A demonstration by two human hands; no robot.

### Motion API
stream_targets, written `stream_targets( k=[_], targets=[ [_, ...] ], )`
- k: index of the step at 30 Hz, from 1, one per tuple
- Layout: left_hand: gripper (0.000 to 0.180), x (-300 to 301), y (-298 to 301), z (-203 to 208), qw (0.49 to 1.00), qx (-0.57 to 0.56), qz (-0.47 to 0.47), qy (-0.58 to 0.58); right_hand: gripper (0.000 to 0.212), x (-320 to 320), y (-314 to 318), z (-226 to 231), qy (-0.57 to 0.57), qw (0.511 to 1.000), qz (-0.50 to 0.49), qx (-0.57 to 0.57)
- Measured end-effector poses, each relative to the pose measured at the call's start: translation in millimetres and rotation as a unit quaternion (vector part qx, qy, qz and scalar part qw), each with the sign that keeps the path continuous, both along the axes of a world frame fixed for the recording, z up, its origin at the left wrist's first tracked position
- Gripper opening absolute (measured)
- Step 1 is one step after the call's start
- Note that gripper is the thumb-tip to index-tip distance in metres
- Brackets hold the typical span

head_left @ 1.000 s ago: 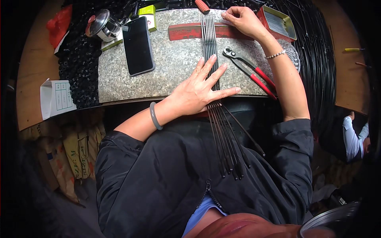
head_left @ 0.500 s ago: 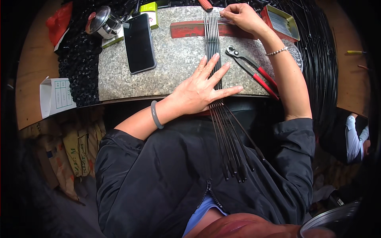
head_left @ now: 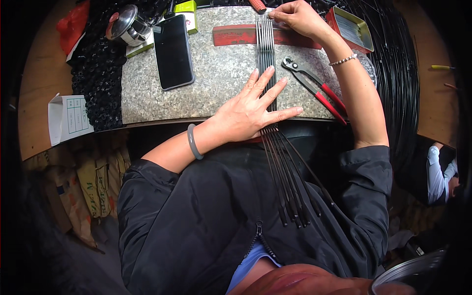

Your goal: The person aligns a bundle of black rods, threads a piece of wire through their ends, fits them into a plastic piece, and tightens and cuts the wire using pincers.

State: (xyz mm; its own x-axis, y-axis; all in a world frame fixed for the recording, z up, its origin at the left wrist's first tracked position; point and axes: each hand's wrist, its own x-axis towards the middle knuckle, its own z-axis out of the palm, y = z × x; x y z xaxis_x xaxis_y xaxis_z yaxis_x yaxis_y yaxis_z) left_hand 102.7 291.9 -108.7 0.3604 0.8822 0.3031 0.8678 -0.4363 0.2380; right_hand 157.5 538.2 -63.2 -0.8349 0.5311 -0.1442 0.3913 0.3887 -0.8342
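A row of thin black rods (head_left: 266, 42) runs side by side across the stone slab (head_left: 216, 105) and over its near edge, their near ends fanning out above my lap. My left hand (head_left: 248, 105) lies across the rods with its fingers spread, pressing them down. At their far ends, my right hand (head_left: 297, 18) has thumb and forefinger pinched together beside the rightmost rods. What sits between those fingertips is too small to make out. Under the rods' far part lies a long red bar (head_left: 235, 35). Red-handled pliers (head_left: 317, 88) rest to the right of the rods.
A black phone (head_left: 173, 53) lies on the slab's left, with a metal lidded pot (head_left: 123, 24) behind it. A red tin (head_left: 351, 30) of thin pieces stands at the far right. Long black rods (head_left: 393, 73) are heaped beyond it; a white box (head_left: 70, 119) stands far left.
My right fingertips have shifted slightly left, closer onto the rods' far ends. My left hand stays flat on the rods. The view has shifted a little.
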Motion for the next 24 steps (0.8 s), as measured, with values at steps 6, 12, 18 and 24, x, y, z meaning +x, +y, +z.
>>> stream_targets(
  k=[6, 12, 18, 24],
  targets=[
    [0.07, -1, -2, 1, 1.0, -0.008, 0.0, 0.021, 0.029, -8, -11, 9, -0.027, 0.996, 0.025, 0.084],
    [0.068, 2, 0, 3, 0.999, -0.01, -0.006, 0.031, 0.03, -12, -12, -8, 0.116, 0.986, 0.102, 0.06],
    [0.07, 3, 1, 13, 1.0, -0.021, -0.012, 0.007, 0.021, 33, 22, 19, 0.127, 0.863, -0.079, 0.482],
    [0.066, 9, -5, 12, 0.999, -0.029, 0.0, 0.044, 0.017, 101, 60, 15, -0.171, 0.945, -0.154, 0.234]
  ],
)
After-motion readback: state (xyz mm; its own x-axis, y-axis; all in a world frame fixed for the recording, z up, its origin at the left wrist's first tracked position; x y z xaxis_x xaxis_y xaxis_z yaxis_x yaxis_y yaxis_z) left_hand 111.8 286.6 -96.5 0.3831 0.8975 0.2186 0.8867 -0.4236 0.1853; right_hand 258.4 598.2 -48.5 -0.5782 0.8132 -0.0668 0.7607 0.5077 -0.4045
